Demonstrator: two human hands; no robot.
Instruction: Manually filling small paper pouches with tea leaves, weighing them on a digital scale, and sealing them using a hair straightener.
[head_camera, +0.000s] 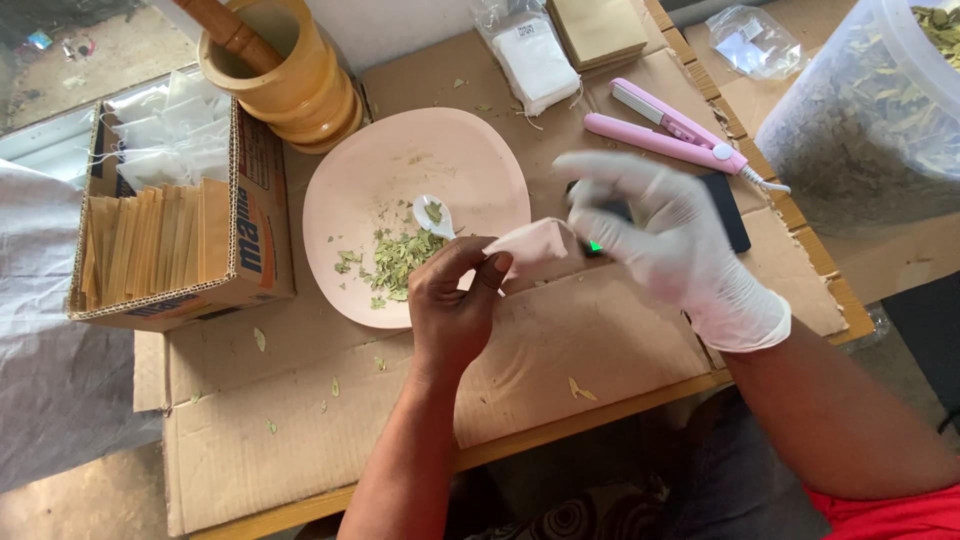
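Note:
My bare left hand (455, 300) pinches one end of a small white tea bag (530, 243) above the front edge of a pale pink plate (480, 160). My right hand (665, 235), in a white glove and blurred, hovers just right of the bag with its fingers spread, over a small black scale (735, 215) with a green light. On the plate lie a heap of dried green leaves (395, 260) and a white spoon (433, 215) with a few leaves in it.
A cardboard box (250, 215) of paper sachets and empty bags stands at left. Behind the plate is a wooden mortar with pestle (290, 70). A pink sealing iron (665, 130), bagged sachets (535, 60) and a plastic tub of leaves (870, 110) sit at the right.

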